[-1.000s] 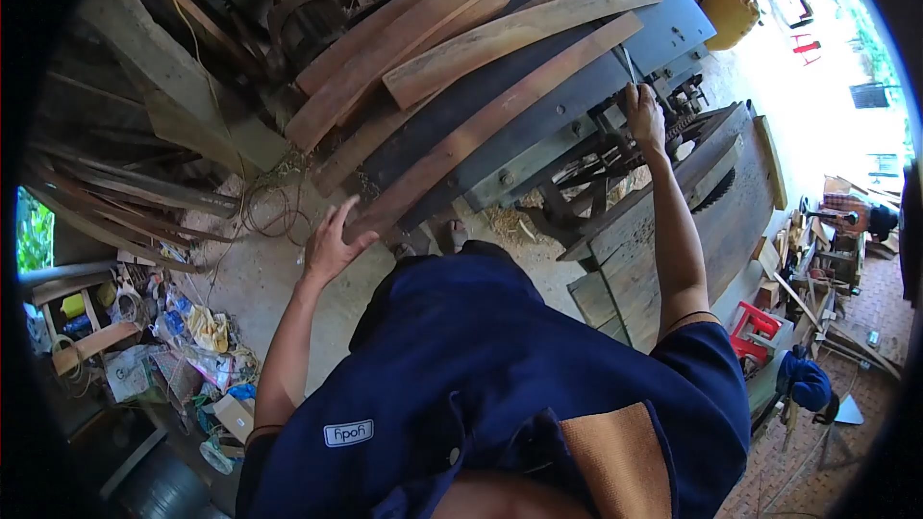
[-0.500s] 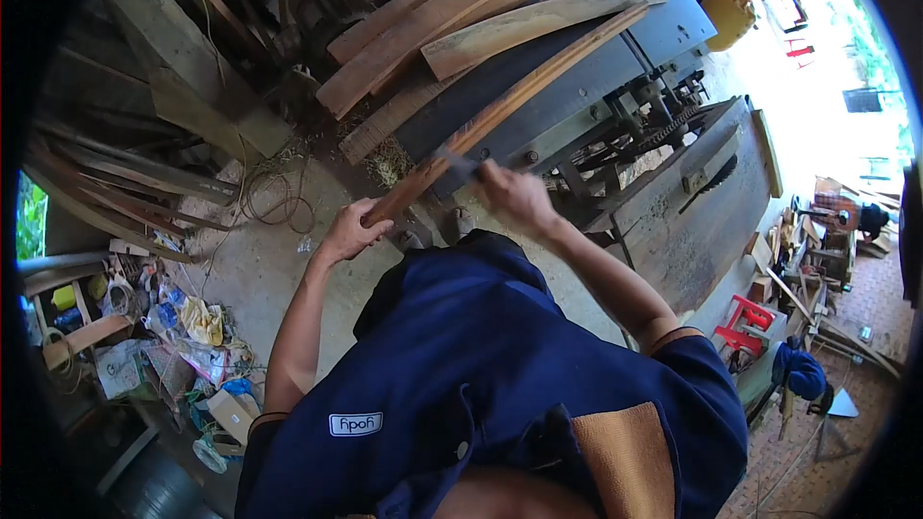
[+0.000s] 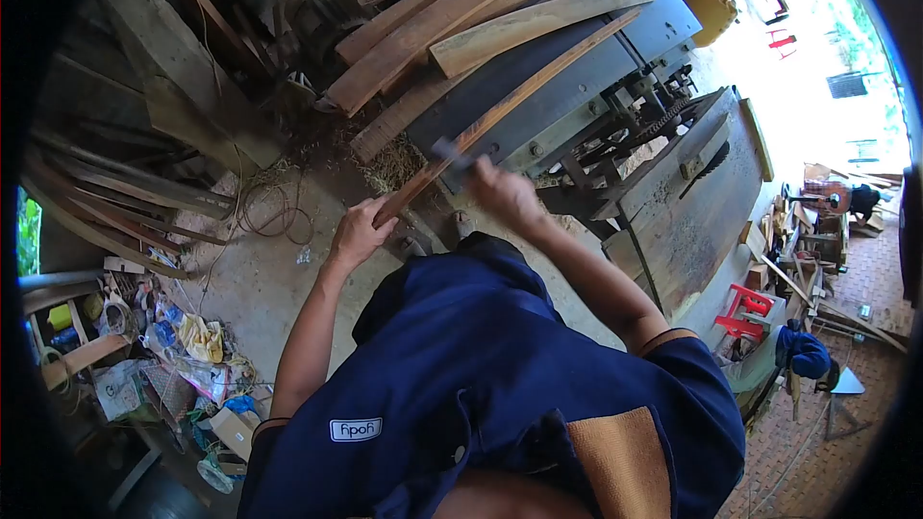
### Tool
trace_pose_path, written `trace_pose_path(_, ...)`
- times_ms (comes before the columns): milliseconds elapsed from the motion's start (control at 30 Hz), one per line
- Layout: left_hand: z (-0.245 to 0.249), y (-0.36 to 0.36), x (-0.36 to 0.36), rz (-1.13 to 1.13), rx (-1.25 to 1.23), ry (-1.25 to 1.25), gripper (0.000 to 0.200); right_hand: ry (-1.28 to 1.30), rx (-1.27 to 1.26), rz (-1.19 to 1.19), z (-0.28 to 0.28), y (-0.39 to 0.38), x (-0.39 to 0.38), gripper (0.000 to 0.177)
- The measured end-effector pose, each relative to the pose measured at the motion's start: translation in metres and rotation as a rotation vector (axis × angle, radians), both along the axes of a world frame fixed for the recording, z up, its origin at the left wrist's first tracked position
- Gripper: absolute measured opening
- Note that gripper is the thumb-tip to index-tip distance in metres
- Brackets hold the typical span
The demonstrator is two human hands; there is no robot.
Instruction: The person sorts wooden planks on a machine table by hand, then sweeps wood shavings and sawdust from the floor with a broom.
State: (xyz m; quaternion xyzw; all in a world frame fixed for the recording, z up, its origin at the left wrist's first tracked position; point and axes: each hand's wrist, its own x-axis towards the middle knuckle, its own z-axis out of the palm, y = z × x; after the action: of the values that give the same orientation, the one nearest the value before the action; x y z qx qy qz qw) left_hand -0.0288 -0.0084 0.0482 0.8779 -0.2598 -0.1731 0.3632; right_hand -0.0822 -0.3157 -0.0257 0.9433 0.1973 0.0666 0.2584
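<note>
Woodworking shop, open-sided w/ daylight at one edge. Curved planks (image 3: 500,24) stacked on a heavy steel machine (image 3: 615,29), saw bench (image 3: 692,202) w/ blade beside it. Offcuts (image 3: 115,192) & sawdust on concrete floor (image 3: 260,279).

Concrete floor (image 3: 260,279), dusty, sawdust scattered. Loose timber stack (image 3: 106,192) at 9 o'clock. Grey machine worktop (image 3: 625,34) at 12. Saw table (image 3: 692,202) at 3. Plastic litter (image 3: 192,341) at 8. Brick paving (image 3: 846,442) at 4. Hard daylight from 2.

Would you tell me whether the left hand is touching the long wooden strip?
Touching. The head view shows the left hand gripping the near end of the long wooden strip, fingers wrapped on it.
</note>
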Motion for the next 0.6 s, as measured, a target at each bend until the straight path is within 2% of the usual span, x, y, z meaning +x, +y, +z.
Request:
trace_pose_path(33,0.0,0.002,-0.002,-0.005,-0.015,0.011,0.046,-0.251,0.034,-0.092,0.022,-0.02,0.005,0.032)
trace_pose_path(67,-0.001,0.003,-0.004,-0.011,-0.015,0.015,0.046,0.003,0.727,-0.511,0.067,-0.033,0.019,0.032)
trace_pose_path(100,0.0,0.003,-0.003,-0.008,-0.01,0.025,0.046,-0.197,0.55,-0.54,0.054,-0.06,0.032,0.035)
trace_pose_path(133,0.001,0.003,-0.001,-0.006,-0.007,0.032,0.045,-0.111,0.728,-0.63,0.062,-0.079,0.044,0.036)
trace_pose_path(167,0.002,0.002,0.0,-0.018,-0.009,0.023,0.045,-0.099,0.721,-0.636,0.062,-0.083,0.048,0.034)
trace_pose_path(233,0.005,0.004,0.002,-0.034,-0.017,-0.038,0.044,-0.187,0.338,-0.395,0.035,-0.064,0.041,0.032)
trace_pose_path(267,0.001,0.008,0.003,-0.028,-0.027,-0.014,0.044,-0.117,0.515,-0.307,0.033,-0.042,0.029,0.032)
trace_pose_path(300,0.0,0.015,0.002,-0.038,-0.031,-0.018,0.044,-0.05,0.263,-0.245,0.045,-0.011,0.018,0.033)
trace_pose_path(367,-0.002,0.031,-0.001,-0.042,-0.004,-0.022,0.045,0.157,0.806,-0.324,0.073,0.003,0.014,0.032)
trace_pose_path(400,0.003,0.039,-0.003,-0.045,-0.004,-0.02,0.045,0.143,0.643,-0.416,0.055,-0.013,0.022,0.031)
trace_pose_path(433,0.012,0.049,-0.007,-0.026,0.014,0.054,0.046,-0.013,0.688,-0.507,0.059,-0.033,0.029,0.033)
trace_pose_path(467,0.017,0.058,-0.01,-0.008,0.034,0.124,0.047,-0.055,0.673,-0.542,0.061,-0.06,0.04,0.034)
trace_pose_path(500,0.016,0.064,-0.011,-0.011,0.041,0.121,0.047,-0.124,0.664,-0.623,0.042,-0.09,0.056,0.033)
trace_pose_path(567,0.012,0.066,-0.009,-0.041,0.142,0.036,0.051,-0.133,0.776,-0.657,0.053,-0.117,0.073,0.032)
trace_pose_path(600,0.016,0.059,-0.009,-0.065,0.188,-0.031,0.055,-0.23,0.748,-0.652,0.047,-0.113,0.076,0.033)
